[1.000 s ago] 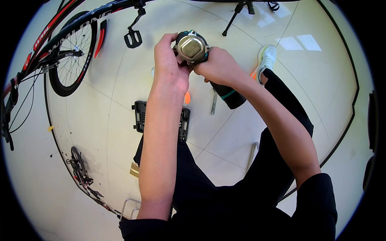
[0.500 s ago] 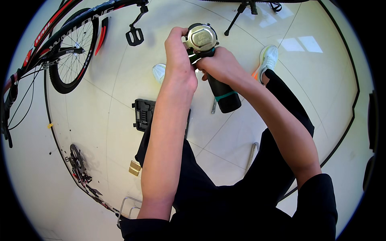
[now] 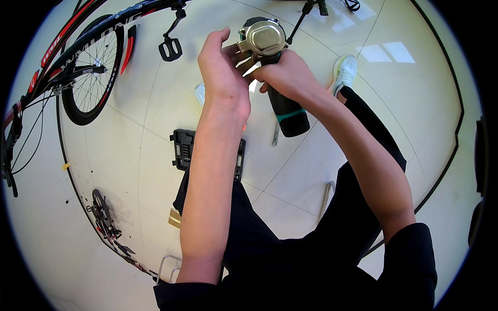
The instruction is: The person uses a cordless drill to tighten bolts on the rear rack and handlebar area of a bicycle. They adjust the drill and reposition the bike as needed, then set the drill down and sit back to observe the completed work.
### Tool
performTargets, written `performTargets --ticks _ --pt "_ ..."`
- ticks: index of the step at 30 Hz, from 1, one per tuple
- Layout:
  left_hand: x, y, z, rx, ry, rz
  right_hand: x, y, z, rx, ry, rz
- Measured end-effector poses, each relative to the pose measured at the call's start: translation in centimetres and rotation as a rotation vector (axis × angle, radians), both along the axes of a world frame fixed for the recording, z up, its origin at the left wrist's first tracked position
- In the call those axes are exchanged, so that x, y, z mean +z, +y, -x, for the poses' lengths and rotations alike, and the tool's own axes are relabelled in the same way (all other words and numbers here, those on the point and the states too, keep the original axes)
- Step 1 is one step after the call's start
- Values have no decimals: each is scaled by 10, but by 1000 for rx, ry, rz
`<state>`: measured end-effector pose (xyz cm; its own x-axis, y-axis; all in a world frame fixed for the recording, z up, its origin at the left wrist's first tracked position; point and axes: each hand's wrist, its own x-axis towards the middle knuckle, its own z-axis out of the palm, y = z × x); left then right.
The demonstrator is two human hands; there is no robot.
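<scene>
A cordless power tool [image 3: 265, 39] has a rounded silver metal head at its top and a black body with a teal band lower down. My right hand [image 3: 289, 76] is wrapped round the body just below the head and holds it tilted. Beside the head on its left is my left hand [image 3: 224, 72], palm turned toward the tool. Its thumb points up, apart from the metal, and its fingers are spread and reach behind the head. The fingertips are partly hidden, so whether they touch the tool is unclear.
A bicycle [image 3: 85, 49] with black and red frame stands at far left, its pedal [image 3: 170, 50] jutting inward. An open black tool case [image 3: 183, 150] lies by my left leg. Bicycle parts [image 3: 102, 210] lie lower left. A metal bar [image 3: 326, 201] lies between my legs.
My left thumb has come away from the tool's head and the fingers have spread, the hand shifting slightly left. The tool has risen a little, still in my right hand.
</scene>
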<state>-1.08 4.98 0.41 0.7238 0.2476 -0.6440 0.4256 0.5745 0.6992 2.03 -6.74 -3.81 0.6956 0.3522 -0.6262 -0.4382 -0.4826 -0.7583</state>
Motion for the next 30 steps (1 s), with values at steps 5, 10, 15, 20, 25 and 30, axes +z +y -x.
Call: performTargets --ticks 5,10,15,20,25,30 --pt "-3 3 1 -2 30 -31 0 4 5 -13 119 -7" --pt "-7 2 2 23 17 -49 -2 6 4 34 99 16" --pt "0 0 4 47 19 -64 -10 9 6 115 44 42" --pt "-3 2 4 65 14 -83 -11 12 6 102 67 33" --pt "-10 4 4 55 3 -113 -9 15 6 100 90 41" --pt "-3 2 4 48 2 -123 -9 14 5 79 98 45"
